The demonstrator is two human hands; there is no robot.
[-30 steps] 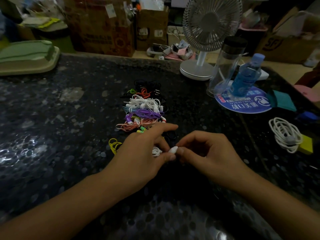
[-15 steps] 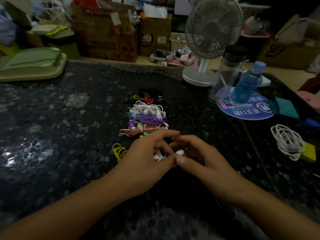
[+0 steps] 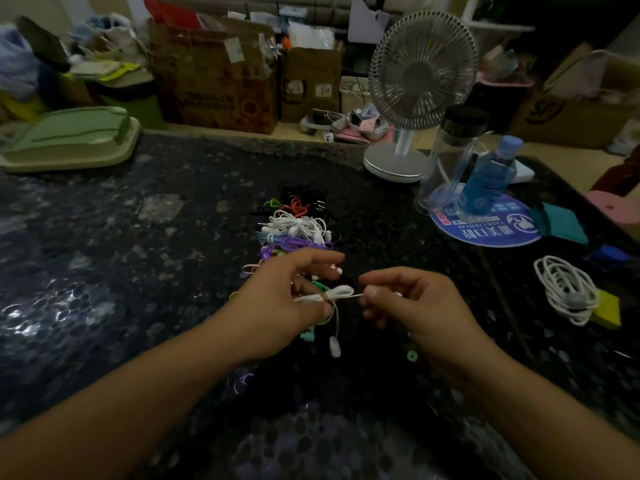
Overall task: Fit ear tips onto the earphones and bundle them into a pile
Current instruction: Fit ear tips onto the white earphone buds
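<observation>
Dark speckled table (image 3: pixel 104 258), earphone pile (image 3: pixel 294 226), fan (image 3: pixel 408 98), bottles (image 3: pixel 485 178)

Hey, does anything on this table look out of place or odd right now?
A small green ring, perhaps a loose ear tip, lies alone on the dark table near the right hand, apart from the pile of bundled earphones. One white earbud dangles from the white earphone cable both hands hold.

Bare counter (image 3: pixel 104 271) lay open toward the left edge. Ahead, a row of bundled earphones (image 3: pixel 294 226) blocked the middle; a fan (image 3: pixel 415 81), bottles (image 3: pixel 485 178) and a coiled cable (image 3: pixel 564 292) crowded the right side.
</observation>
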